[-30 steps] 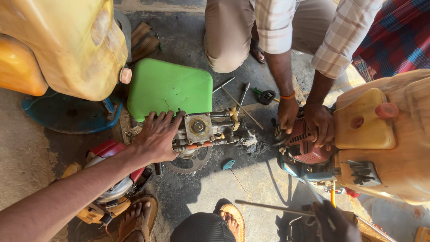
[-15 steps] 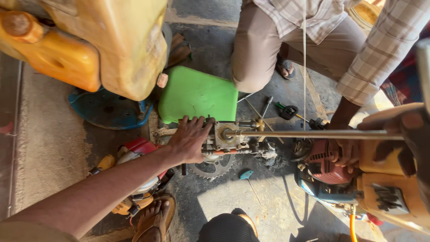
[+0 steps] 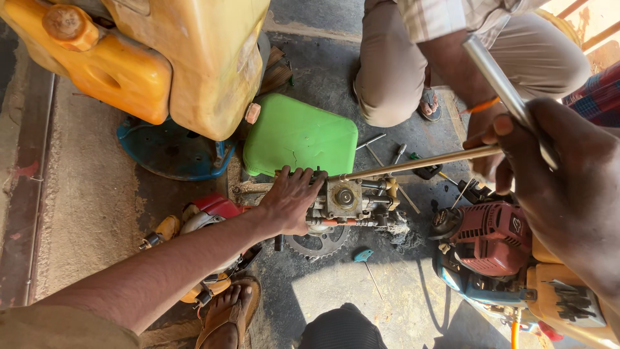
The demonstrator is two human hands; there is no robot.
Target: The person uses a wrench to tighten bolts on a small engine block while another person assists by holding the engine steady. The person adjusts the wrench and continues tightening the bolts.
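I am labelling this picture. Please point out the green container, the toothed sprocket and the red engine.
green container [image 3: 300, 136]: head view, middle of its flat top face.
toothed sprocket [image 3: 320, 245]: head view, its toothed lower rim.
red engine [image 3: 494, 236]: head view, its red cover.

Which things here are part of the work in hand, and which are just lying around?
In hand:
left hand steadying the pump assembly
right hand holding a long rod and metal tube

Lying about:
green container
yellow jerrycans
sprocket
red engine
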